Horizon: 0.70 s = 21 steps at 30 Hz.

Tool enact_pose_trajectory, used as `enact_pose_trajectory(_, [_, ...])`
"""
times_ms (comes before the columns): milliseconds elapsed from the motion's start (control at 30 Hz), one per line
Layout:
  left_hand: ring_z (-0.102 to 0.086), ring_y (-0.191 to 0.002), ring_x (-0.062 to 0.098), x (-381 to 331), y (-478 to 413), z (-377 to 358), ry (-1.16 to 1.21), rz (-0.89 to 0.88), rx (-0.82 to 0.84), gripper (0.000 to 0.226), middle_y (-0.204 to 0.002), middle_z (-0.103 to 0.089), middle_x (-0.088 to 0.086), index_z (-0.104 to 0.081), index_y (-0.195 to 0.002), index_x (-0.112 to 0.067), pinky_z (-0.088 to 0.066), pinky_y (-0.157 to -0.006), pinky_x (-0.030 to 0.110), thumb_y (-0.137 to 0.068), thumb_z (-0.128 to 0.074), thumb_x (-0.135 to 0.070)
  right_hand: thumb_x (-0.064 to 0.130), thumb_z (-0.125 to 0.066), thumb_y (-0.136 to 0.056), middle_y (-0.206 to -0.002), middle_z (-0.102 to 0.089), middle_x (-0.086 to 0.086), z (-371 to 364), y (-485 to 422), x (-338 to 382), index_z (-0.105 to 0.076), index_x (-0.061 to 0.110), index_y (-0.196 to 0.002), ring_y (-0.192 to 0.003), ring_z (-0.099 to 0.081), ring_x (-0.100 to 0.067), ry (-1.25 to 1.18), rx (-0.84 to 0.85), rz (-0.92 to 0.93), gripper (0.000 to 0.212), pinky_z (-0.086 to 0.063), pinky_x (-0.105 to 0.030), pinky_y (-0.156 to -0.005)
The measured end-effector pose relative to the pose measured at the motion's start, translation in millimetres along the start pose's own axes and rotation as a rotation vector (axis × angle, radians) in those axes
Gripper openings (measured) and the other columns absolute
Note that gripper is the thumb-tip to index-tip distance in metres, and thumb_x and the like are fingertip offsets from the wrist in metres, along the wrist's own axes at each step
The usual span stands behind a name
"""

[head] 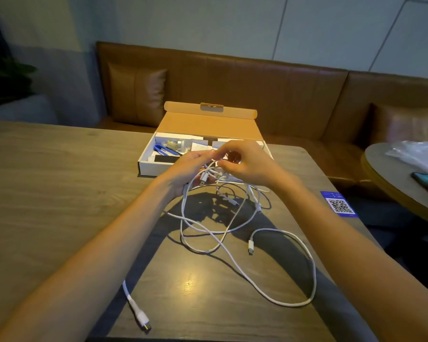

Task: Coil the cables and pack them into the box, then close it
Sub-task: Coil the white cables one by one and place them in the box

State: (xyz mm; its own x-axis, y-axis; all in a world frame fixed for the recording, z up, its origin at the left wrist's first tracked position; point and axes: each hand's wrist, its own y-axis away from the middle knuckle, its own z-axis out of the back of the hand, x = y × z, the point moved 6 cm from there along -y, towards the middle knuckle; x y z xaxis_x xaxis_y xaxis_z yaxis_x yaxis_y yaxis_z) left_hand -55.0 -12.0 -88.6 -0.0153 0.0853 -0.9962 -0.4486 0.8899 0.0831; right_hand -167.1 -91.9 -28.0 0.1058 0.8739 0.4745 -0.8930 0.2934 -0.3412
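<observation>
Cables (215,232) sprawl loose and tangled across the counter (59,193), just in front of the open box (153,167), where no coil is visible among the small items. The left hand (188,169) grips a bunch of strands above the counter, and the right hand (247,164) pinches the same bunch. Coiling seems barely begun; packing and closing remain.
</observation>
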Motion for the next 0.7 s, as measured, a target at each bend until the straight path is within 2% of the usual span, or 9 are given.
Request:
enact_pose_trajectory(100, [-0.066, -0.073, 0.015, -2.6, 5.4, 0.1, -0.001, -0.003, 0.029, 0.034, -0.095, -0.073, 0.007, -0.073, -0.103, -0.017, -0.057, -0.066, 0.027, -0.097, -0.056, -0.046, 0.026, -0.071, -0.092, -0.098, -0.071, 0.006, -1.0, -2.4, 2.6, -0.073, 0.021, -0.111, -0.085, -0.063, -0.01, 0.021, 0.057, 0.002, 0.019, -0.054, -0.023, -0.073])
enact_pose_trajectory(233, [-0.063, -0.094, 0.02, -1.6, 7.9, 0.9, 0.055, -0.003, 0.108, 0.034, -0.109, -0.072, 0.007, -0.074, -0.111, -0.017, -0.055, -0.069, 0.026, -0.092, -0.064, -0.044, 0.024, -0.07, -0.093, -0.089, -0.071, 0.007, 2.5, -2.2, -1.3, -0.075, 0.019, -0.105, -0.081, -0.063, -0.01, -0.002, 0.029, -0.019, 0.014, -0.054, -0.028, -0.071])
enact_pose_trajectory(333, [-0.061, -0.109, 0.023, -3.3, 9.7, 0.2, 0.085, 0.021, 0.107, 0.039, -0.121, -0.066, 0.01, -0.071, -0.115, -0.017, -0.057, -0.075, 0.03, -0.089, -0.064, -0.046, 0.021, -0.068, -0.094, -0.091, -0.072, 0.006, 4.8, 0.7, -0.9, -0.075, 0.019, -0.104, -0.079, -0.066, -0.009, -0.083, -0.008, -0.019, 0.011, -0.057, -0.024, -0.069])
enact_pose_trajectory(400, [-0.06, -0.108, 0.02, -5.1, 10.3, 1.3, 0.051, 0.028, 0.062, 0.03, -0.118, -0.065, 0.006, -0.069, -0.113, -0.021, -0.058, -0.072, 0.028, -0.095, -0.06, -0.043, 0.02, -0.07, -0.094, -0.094, -0.07, 0.007, 7.4, 3.1, -2.1, -0.073, 0.019, -0.103, -0.074, -0.068, -0.012, -0.19, -0.025, -0.04, 0.01, -0.059, -0.025, -0.066])
enact_pose_trajectory(467, [-0.06, -0.096, 0.017, -5.8, 10.6, 5.1, 0.019, 0.036, 0.012, 0.027, -0.111, -0.063, 0.008, -0.068, -0.113, -0.021, -0.058, -0.067, 0.025, -0.101, -0.053, -0.04, 0.026, -0.072, -0.091, -0.102, -0.069, 0.008, 9.5, 6.4, -6.1, -0.07, 0.019, -0.102, -0.079, -0.071, -0.018, -0.289, -0.01, -0.085, 0.013, -0.063, -0.035, -0.071])
enact_pose_trajectory(533, [-0.059, -0.085, 0.016, -4.6, 10.6, 9.6, 0.005, 0.042, -0.011, 0.029, -0.108, -0.06, 0.01, -0.07, -0.114, -0.02, -0.057, -0.062, 0.022, -0.104, -0.049, -0.038, 0.034, -0.074, -0.089, -0.106, -0.069, 0.009, 9.2, 8.6, -7.6, -0.073, 0.022, -0.101, -0.088, -0.068, -0.017, -0.209, 0.055, -0.074, 0.016, -0.06, -0.039, -0.08])
enact_pose_trajectory(600, [-0.059, -0.078, 0.014, -3.5, 11.3, 12.8, -0.073, 0.029, -0.022, 0.032, -0.109, -0.061, 0.006, -0.07, -0.118, -0.021, -0.055, -0.06, 0.019, -0.105, -0.046, -0.039, 0.037, -0.075, -0.088, -0.108, -0.068, 0.01, 4.4, 11.4, -6.4, -0.078, 0.023, -0.098, -0.097, -0.063, -0.01, -0.078, 0.156, -0.04, 0.018, -0.058, -0.036, -0.085])
enact_pose_trajectory(667, [-0.06, -0.088, 0.012, -4.1, 10.6, 17.1, -0.244, -0.017, -0.049, 0.033, -0.11, -0.061, -0.003, -0.07, -0.118, -0.025, -0.056, -0.067, 0.021, -0.105, -0.043, -0.041, 0.037, -0.076, -0.087, -0.111, -0.065, 0.011, 0.1, 13.6, -5.2, -0.079, 0.023, -0.094, -0.102, -0.06, -0.006, -0.01, 0.235, -0.032, 0.017, -0.057, -0.032, -0.086])
enact_pose_trajectory(700, [-0.059, -0.098, 0.012, -4.7, 9.9, 18.7, -0.314, -0.052, -0.056, 0.034, -0.114, -0.061, -0.006, -0.07, -0.117, -0.027, -0.055, -0.077, 0.025, -0.106, -0.042, -0.041, 0.037, -0.076, -0.087, -0.113, -0.064, 0.01, -1.7, 14.5, -3.6, -0.079, 0.024, -0.093, -0.103, -0.06, -0.007, 0.002, 0.26, -0.024, 0.015, -0.057, -0.031, -0.087])
